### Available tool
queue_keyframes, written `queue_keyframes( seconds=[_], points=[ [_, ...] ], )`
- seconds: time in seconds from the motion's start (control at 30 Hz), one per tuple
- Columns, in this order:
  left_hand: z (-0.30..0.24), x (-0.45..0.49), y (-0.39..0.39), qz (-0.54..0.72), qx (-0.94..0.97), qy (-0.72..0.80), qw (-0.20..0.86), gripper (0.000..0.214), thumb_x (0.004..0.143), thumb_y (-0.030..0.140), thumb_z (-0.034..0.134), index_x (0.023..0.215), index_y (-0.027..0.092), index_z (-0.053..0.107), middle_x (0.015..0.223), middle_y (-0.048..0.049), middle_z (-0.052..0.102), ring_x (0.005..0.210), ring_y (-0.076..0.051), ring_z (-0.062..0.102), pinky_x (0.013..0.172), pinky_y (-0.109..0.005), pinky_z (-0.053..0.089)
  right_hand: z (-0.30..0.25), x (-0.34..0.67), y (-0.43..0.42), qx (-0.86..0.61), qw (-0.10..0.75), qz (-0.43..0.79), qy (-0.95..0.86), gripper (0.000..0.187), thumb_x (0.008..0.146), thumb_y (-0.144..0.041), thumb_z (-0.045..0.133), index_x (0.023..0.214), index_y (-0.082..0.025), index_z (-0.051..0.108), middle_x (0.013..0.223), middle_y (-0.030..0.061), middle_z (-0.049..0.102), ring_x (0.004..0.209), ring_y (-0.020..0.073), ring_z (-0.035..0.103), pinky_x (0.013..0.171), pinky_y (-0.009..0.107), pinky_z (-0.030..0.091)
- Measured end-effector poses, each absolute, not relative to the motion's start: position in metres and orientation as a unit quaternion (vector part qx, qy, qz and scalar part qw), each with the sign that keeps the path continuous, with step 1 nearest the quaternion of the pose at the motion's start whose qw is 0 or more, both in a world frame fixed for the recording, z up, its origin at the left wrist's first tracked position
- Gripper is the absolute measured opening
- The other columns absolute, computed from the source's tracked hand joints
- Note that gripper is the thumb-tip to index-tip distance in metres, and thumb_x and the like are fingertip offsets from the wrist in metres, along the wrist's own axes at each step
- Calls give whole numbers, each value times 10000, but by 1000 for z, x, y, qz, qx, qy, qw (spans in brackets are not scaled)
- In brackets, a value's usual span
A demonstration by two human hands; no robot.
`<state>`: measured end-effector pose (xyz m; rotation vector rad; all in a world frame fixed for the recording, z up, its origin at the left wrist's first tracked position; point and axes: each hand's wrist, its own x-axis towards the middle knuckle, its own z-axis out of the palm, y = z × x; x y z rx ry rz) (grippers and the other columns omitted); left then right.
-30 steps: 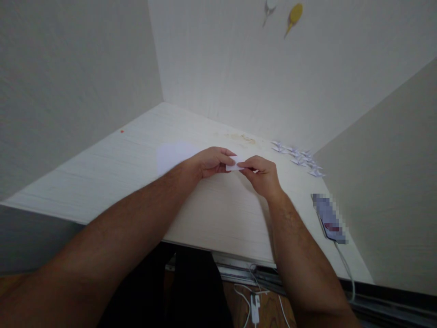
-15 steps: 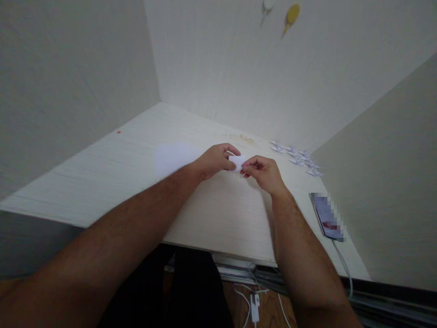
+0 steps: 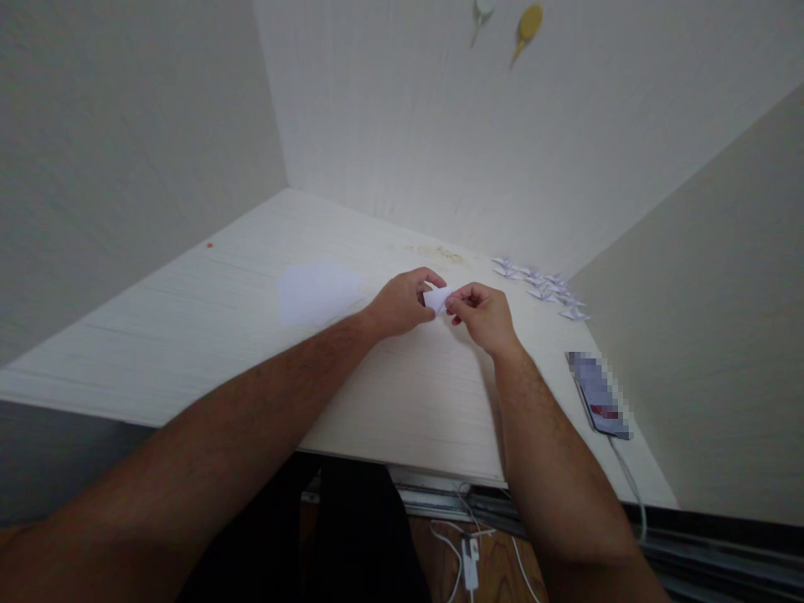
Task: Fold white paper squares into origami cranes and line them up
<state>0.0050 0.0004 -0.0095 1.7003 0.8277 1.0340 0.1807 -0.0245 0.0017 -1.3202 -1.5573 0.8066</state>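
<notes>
A small piece of folded white paper (image 3: 435, 298) is held between my two hands above the table. My left hand (image 3: 405, 303) grips its left side, thumb below and index finger arched over the top. The fingers of my right hand (image 3: 482, 314) pinch its right end, covering that part. Left of my left hand, a stack or sheet of white paper (image 3: 317, 289) lies flat. Beyond my right hand, several small folded white paper figures (image 3: 543, 285), pointed like cranes, rest close to the back wall.
A phone (image 3: 599, 395) with a cable (image 3: 628, 477) lies at the table's right side. The white table (image 3: 402, 410) meets panels at the back, left and right. A yellow hook (image 3: 529, 23) is on the back wall. A white power adapter (image 3: 470, 563) hangs below the front edge.
The folded paper now shows a slanted, pointed outline instead of a rectangle. My left thumb has shifted down along its lower edge. The view has moved slightly.
</notes>
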Motion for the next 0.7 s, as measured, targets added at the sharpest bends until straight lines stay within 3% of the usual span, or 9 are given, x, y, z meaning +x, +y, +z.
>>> queue_keyframes(
  seconds=[0.37, 0.7],
  points=[
    [-9, 7, -1, 431, 668, 318, 517, 430, 594, 12, 636, 1003, 136, 586, 784, -28, 685, 606, -101, 608, 523, -193, 405, 3, 177, -27, -537, 461, 303, -638, 144, 731, -300, 670, 724, -167, 617, 639, 25, 692, 457, 97, 566, 446, 214, 425],
    [-17, 7, 3, 424, 719, 329, 441, 440, 606, 48, 658, 1029, 160, 608, 799, -19, 683, 634, -107, 606, 547, -204, 435, 4, 175, -28, -554, 460, 269, -640, 133, 712, -267, 679, 693, -187, 575, 570, -2, 642, 483, 113, 563, 485, 231, 420]
  ],
)
